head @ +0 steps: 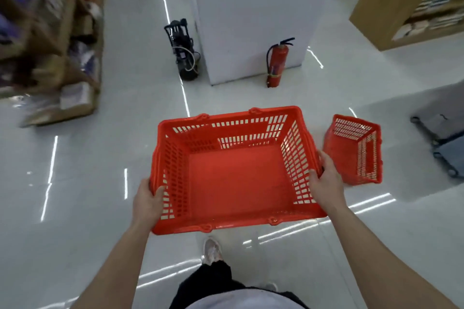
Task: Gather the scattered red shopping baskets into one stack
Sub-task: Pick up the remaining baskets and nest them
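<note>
Grip: your left hand (147, 202) and right hand (325, 179) each clamp one short side of the held basket (236, 180), thumbs over the rim, fingers curled round the outside.
Held basket: red, mouth up, nothing inside, carried roughly level above the floor (88, 183) in front of you. Handles appear folded down along the long rims. Whether another is nested beneath it, you cannot tell.
Tipped basket (356, 150): red, lying on its side on the floor just beyond your right hand, apart from the held one.
Step in hand: judged as the collecting leg; you are bringing one basket to the next, with no nesting done between these two.
Next move calls for: righting the tipped basket so that its mouth faces up. Then line up long sides with long sides and lower one squarely into the other, handles kept flat so they do not jam.
Surroundings: fire extinguisher (276, 65) standing against a white pillar (251, 20) ahead; trolley (444, 133) at far right, near the tipped basket.
</note>
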`<state>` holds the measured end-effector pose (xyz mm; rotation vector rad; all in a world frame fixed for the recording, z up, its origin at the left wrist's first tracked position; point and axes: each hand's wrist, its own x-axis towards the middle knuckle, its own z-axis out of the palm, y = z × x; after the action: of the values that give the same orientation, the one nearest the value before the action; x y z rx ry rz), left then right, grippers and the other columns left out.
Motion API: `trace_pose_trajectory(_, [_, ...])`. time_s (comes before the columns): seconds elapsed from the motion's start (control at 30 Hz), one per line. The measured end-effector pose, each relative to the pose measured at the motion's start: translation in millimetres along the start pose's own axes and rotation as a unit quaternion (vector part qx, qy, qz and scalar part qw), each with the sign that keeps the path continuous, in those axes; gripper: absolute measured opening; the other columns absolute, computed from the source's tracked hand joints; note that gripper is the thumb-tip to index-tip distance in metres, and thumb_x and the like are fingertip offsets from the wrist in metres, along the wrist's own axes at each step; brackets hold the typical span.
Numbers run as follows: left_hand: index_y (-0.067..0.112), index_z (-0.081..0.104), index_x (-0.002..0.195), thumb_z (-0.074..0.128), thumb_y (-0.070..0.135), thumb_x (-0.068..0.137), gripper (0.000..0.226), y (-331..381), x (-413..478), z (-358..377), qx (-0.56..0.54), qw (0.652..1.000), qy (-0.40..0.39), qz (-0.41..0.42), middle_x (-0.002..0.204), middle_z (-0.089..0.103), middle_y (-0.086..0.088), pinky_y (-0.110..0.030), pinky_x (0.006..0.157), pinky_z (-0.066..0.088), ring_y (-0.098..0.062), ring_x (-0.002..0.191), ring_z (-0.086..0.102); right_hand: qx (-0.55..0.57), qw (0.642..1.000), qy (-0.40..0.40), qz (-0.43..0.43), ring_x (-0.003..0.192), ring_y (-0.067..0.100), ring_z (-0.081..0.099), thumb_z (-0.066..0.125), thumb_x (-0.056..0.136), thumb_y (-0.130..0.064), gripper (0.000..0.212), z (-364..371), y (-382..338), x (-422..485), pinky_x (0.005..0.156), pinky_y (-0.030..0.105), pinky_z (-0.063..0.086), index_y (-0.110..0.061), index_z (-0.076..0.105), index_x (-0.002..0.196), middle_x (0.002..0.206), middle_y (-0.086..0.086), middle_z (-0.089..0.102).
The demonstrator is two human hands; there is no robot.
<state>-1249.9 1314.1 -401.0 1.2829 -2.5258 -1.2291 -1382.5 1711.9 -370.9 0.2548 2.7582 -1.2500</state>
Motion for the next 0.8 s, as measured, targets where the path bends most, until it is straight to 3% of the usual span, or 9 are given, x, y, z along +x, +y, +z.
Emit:
trace_pose_trajectory(0.23, [0.006, 0.054, 0.124, 0.06, 0.018, 0.097, 0.031, -57.8, 48.5, -38.7, -0.02, 0.995, 0.027, -0.089, 0.115, 0.067, -0.015, -0.045, 0.088, 0.047, -0.038, 0.104, 0.063, -0.042, 0.995, -0.087, -0.036, 0.114, 0.031, 0.064, 0.056, 0.093, -0.006, 0.055, 98.8, -61.7, 47.5, 0.1, 0.041, 0.049, -0.02, 0.046, 0.146, 0.126, 0.008, 0.067])
trace_pose_trajectory(0.57, [0.008, 0.051, 0.127, 0.06, 0.024, 0.096, 0.036, -105.9, 55.2, -27.8, -0.047, 0.971, 0.061, -0.228, 0.116, 0.067, -0.012, -0.045, 0.085, 0.052, -0.036, 0.101, 0.066, -0.159, 0.954, -0.218, -0.13, 0.115, 0.038, 0.064, 0.058, 0.094, -0.011, 0.056, 215.1, -117.7, 148.3, 0.098, 0.044, 0.049, -0.02, 0.043, 0.148, 0.13, 0.015, 0.066])
trace_pose_trajectory(0.8, [0.01, 0.057, 0.116, 0.068, 0.025, 0.091, 0.031, -101.6, 24.9, 42.7, -0.095, 0.934, 0.114, -0.325, 0.102, 0.065, -0.001, -0.035, 0.075, 0.049, -0.021, 0.088, 0.062, -0.221, 0.891, -0.307, -0.25, 0.115, 0.038, 0.063, 0.057, 0.094, -0.012, 0.053, 292.7, -159.0, 235.0, 0.095, 0.043, 0.049, -0.018, 0.047, 0.145, 0.127, 0.016, 0.067])
